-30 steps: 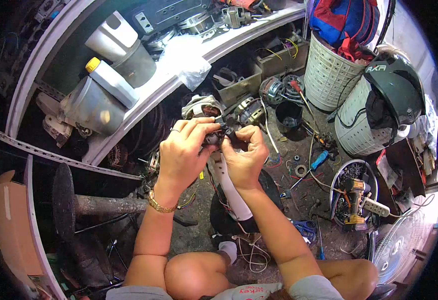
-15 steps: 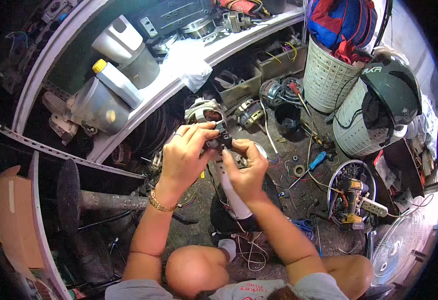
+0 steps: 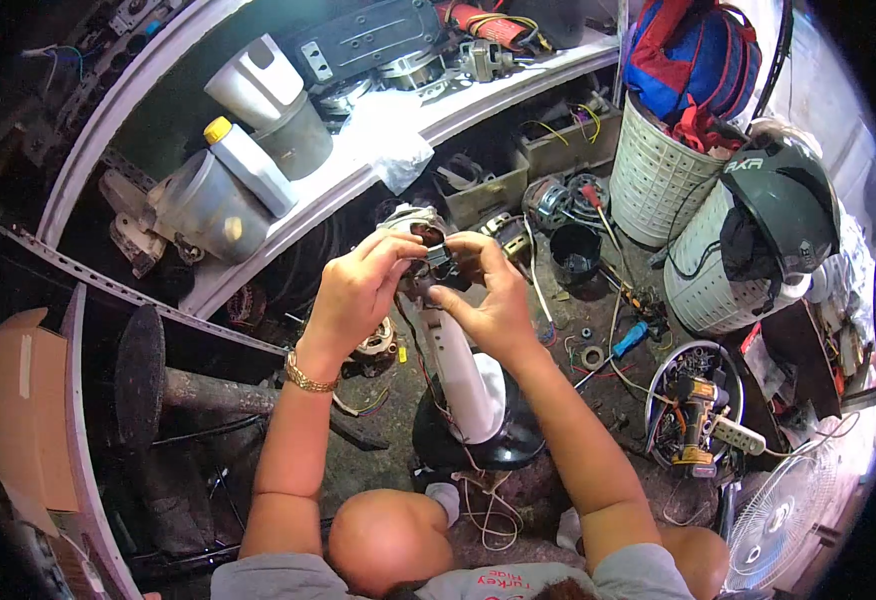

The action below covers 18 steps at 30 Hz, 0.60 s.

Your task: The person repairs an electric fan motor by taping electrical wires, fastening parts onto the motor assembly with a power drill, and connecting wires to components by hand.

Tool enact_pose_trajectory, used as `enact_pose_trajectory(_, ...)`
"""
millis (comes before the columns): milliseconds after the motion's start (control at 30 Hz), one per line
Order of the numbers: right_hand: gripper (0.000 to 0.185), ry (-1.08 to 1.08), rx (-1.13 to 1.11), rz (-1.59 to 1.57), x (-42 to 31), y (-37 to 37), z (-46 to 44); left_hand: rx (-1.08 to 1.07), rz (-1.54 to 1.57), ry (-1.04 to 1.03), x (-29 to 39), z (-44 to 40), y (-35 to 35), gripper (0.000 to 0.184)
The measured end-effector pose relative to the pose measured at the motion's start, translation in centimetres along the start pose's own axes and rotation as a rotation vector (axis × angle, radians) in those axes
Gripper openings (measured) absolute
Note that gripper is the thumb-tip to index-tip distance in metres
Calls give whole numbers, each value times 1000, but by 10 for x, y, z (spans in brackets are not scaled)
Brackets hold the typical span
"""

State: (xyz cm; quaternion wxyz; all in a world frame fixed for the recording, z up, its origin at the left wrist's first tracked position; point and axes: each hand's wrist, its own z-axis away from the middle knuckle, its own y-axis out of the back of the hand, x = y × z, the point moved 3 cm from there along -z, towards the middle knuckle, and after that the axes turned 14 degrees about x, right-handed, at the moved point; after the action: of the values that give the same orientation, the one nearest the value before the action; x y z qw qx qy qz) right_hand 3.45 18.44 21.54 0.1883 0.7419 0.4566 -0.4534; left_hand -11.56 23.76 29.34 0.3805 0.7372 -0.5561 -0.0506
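Note:
A white fan stand (image 3: 463, 385) rises from a round black base (image 3: 488, 447) on the floor. At its top sits a motor housing (image 3: 413, 218) with a small dark part (image 3: 440, 262) on its near side. From the left, my left hand (image 3: 356, 298) pinches at this dark part with bent fingers. My right hand (image 3: 490, 302) grips its other side, thumb below and fingers above. The fingers partly cover the part. Thin wires run down beside the stand.
A yellow drill (image 3: 696, 425) lies on a basin of screws at the right. A blue screwdriver (image 3: 630, 340), a black cup (image 3: 575, 250) and motors are on the floor. A shelf (image 3: 303, 205) curves behind at the left; a helmet (image 3: 783, 205) rests on a white basket (image 3: 698, 290).
My right hand has turned, its fingers now reaching over the dark part's top. Both hands stay at the housing. The view has shifted slightly, showing more of the stand and base.

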Motion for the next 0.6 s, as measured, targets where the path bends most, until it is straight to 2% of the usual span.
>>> enact_pose_trajectory(133,40,19,17,74,0,-12,-3,-30,-44,32,-4,-9,2,13)
enact_pose_trajectory(267,36,0,100,34,3,-24,5,-121,-203,-50,-7,-14,1,15)
enact_pose_trajectory(400,32,23,133,73,7,-28,7,-148,-229,-100,-13,-18,0,15)
enact_pose_trajectory(600,32,14,74,-12,15,-29,5,21,26,-6,-29,-25,-2,17)
